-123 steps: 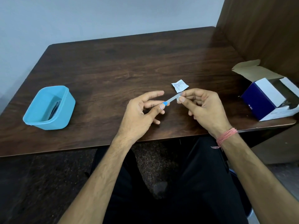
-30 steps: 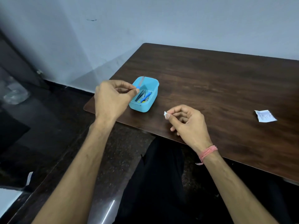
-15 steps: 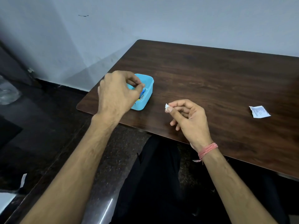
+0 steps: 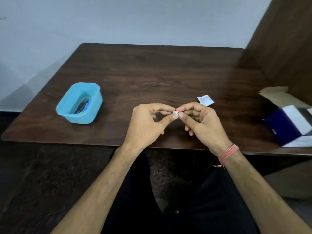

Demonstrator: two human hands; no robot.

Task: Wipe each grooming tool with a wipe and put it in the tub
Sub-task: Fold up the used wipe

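A: Head view is showing both of you pinching the same thing, isn't it?

B: Yes. Your left hand (image 4: 148,122) and right hand (image 4: 200,122) are meeting over the near edge of the surface (image 4: 152,73), each nipping the small crumpled wipe (image 4: 175,112) between thumb and forefinger. The other fingers are curling loosely behind.

A: And the tools?

B: They are lying in the tub (image 4: 94,98), well to your left: several slim pieces, dark and blue, with a touch of yellow. I am not seeing any tool left out on the surface, so I am judging the wiping as done or nearly done. The box (image 4: 287,125) at your right is standing open, and I cannot tell what it is holding.

A: What is everything made of?

B: The tub is looking like smooth pale-blue plastic with rounded corners. The wipe is looking like a tiny white wad, soft and creased. A flat white sachet (image 4: 205,99), seemingly torn, is lying just beyond your right hand. The surface is dark wood grain, and the box is looking like card, navy and white.
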